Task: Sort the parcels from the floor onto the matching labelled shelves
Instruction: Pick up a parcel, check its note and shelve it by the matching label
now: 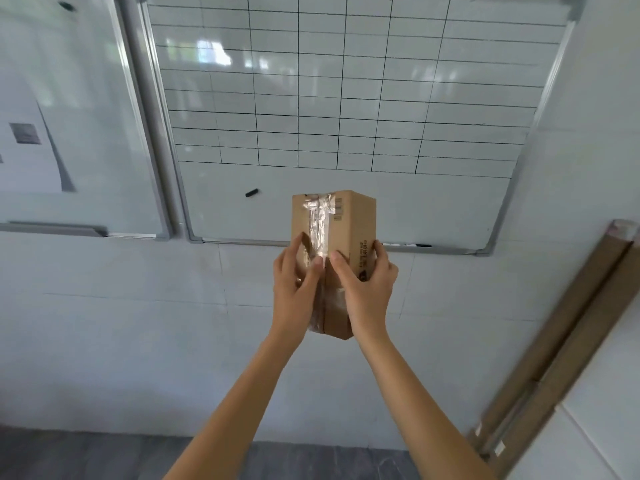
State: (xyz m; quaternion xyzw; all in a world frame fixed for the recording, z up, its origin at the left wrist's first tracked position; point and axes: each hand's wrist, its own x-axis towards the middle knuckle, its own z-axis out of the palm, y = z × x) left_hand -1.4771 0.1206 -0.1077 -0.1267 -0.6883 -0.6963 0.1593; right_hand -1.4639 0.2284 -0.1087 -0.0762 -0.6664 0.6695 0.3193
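A small brown cardboard parcel (349, 220), sealed with clear shiny tape along its top seam, is held up at arm's length in front of a wall. My left hand (294, 289) grips its left side, thumb lying on the taped face. My right hand (367, 285) grips its right side, fingers wrapped round the printed edge and thumb on top. The parcel's lower end shows between my wrists. No shelves and no other parcels are in view.
A gridded whiteboard (346, 98) hangs on the wall behind the parcel, with a black magnet (251, 192) on it. A second whiteboard (69, 116) hangs to its left. Long cardboard tubes (554, 341) lean against the wall at right. Dark floor (86, 455) runs along the bottom.
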